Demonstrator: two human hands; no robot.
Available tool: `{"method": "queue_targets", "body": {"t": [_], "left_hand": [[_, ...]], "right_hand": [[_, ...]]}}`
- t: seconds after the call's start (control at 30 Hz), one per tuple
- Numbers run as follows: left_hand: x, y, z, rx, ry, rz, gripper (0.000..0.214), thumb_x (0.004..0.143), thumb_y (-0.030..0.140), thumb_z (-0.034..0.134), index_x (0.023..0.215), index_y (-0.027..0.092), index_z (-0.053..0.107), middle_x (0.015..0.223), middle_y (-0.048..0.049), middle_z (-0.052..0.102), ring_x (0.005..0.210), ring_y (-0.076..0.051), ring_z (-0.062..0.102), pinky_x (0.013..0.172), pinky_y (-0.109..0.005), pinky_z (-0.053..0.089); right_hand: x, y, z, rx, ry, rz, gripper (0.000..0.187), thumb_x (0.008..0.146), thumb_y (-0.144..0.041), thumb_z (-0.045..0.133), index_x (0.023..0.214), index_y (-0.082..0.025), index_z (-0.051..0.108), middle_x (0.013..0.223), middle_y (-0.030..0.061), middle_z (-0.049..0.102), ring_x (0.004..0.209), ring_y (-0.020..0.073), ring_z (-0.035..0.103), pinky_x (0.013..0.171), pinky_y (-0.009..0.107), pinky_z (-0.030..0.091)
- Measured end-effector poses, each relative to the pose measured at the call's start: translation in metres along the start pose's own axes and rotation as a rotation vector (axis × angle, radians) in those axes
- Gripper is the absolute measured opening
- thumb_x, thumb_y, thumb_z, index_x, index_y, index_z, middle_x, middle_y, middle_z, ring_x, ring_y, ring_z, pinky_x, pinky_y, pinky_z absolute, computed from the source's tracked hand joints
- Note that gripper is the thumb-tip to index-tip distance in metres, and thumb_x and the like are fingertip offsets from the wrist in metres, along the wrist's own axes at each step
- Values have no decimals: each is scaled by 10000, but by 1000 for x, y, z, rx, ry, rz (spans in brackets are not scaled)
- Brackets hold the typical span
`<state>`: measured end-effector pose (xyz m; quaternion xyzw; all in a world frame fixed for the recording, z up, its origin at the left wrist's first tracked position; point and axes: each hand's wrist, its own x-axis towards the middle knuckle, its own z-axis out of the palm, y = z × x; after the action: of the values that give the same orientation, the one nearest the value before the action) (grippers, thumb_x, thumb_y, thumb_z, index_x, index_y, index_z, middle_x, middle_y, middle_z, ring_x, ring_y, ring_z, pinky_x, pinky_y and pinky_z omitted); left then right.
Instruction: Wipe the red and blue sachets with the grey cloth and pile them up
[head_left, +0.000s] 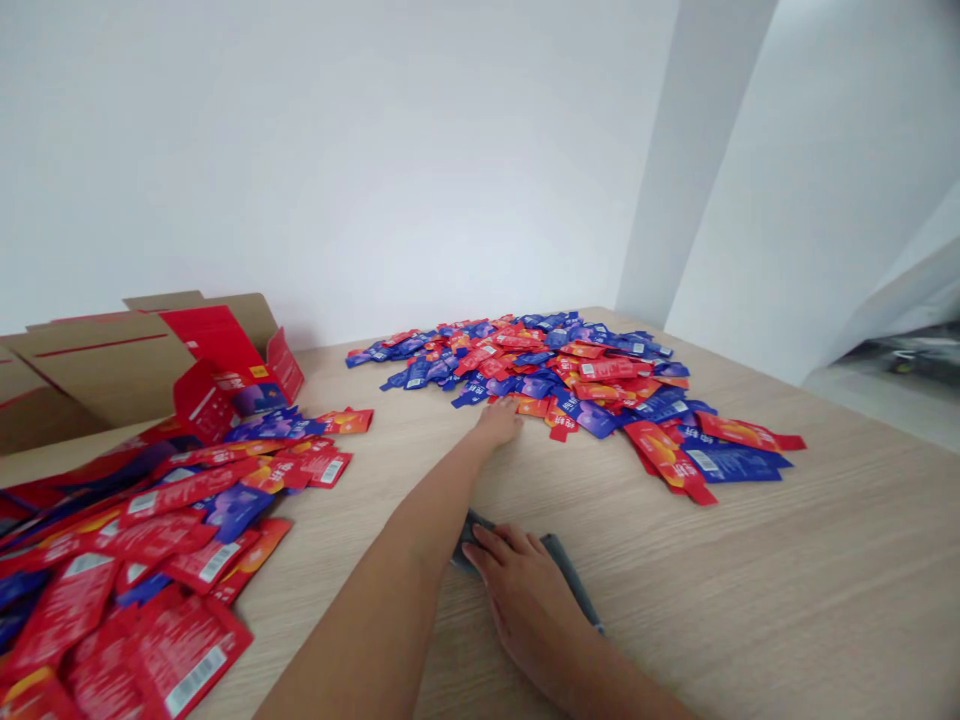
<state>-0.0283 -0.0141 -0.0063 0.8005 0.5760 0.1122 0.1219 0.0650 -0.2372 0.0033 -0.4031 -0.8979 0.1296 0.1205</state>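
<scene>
My left hand (499,422) is stretched far forward, its fingertips at the near edge of a spread pile of red and blue sachets (517,365). The fingers look extended, and no sachet shows clearly in them. Closer to me, my right hand (525,590) rests over a dark grey folded cloth (574,575), its fingers bent down on it and pressed to the tabletop. Part of the cloth is hidden under the palm. Red, blue and orange sachets lie flat and overlapping just beyond my left hand.
On the left stands an open cardboard box (112,365) with red printed flaps. A second heap of sachets (172,560) spreads from it across the wooden table (750,600). White walls (420,160) rise behind the table and on the right.
</scene>
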Motion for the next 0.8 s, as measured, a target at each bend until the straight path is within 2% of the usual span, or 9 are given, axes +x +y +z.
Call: {"method": "queue_targets", "body": {"t": [0.1,0.23,0.4,0.5,0.57,0.67,0.73,0.8], "left_hand": [[-18,-9,-4,89,-9,18,409,886,212,376,1279,109,424,1384,-147,398,1279,-236,355,1040,-399,275],[-66,-24,-20,187,7,-8,353,890,219,378,1216,133,480,1316,-140,479,1221,-237,420,990,-406,332],[-158,-36,-39,273,24,-28,273,873,270,445,1066,122,567,1130,-143,587,1084,-246,503,920,-377,382],[-216,-41,-44,310,63,11,222,883,279,434,934,143,603,986,-120,609,973,-231,532,867,-360,405],[-246,-43,-45,303,97,18,218,887,287,427,887,158,603,945,-106,600,944,-225,530,858,-361,409],[-266,-45,-45,255,154,-32,243,851,338,498,994,154,568,1065,-116,568,1031,-234,499,897,-358,396],[-263,-43,-44,227,178,-103,431,812,381,555,1148,120,486,1186,-148,520,1107,-249,467,927,-355,381],[-251,-40,-41,242,162,-159,546,804,382,563,1234,82,410,1221,-180,506,1115,-264,472,933,-365,374]], "right_hand": [[-1,0,-3,-3,-8,-6,486,805,-101,413,1274,-204,491,1344,42,478,1151,231,442,932,380,373],[-2,2,-5,0,16,-4,514,769,-58,407,1249,-205,519,1319,43,504,1113,239,459,914,384,390],[-2,7,-3,67,116,-33,512,737,8,363,1179,-149,569,1206,71,585,1053,208,485,931,349,391],[0,12,0,189,288,-19,459,784,-19,331,1147,-164,573,1125,71,618,1016,189,507,928,353,398],[2,16,3,269,399,10,419,810,-60,327,1125,-185,573,1081,67,626,993,193,521,905,372,415],[5,20,6,333,484,52,380,820,-107,336,1102,-194,576,1029,72,632,970,208,534,874,397,430],[5,21,7,352,497,59,365,821,-129,344,1089,-199,581,1014,73,635,962,215,539,865,407,432],[4,21,7,364,505,53,353,824,-150,350,1079,-210,586,1014,70,636,961,219,543,860,414,433]]}}
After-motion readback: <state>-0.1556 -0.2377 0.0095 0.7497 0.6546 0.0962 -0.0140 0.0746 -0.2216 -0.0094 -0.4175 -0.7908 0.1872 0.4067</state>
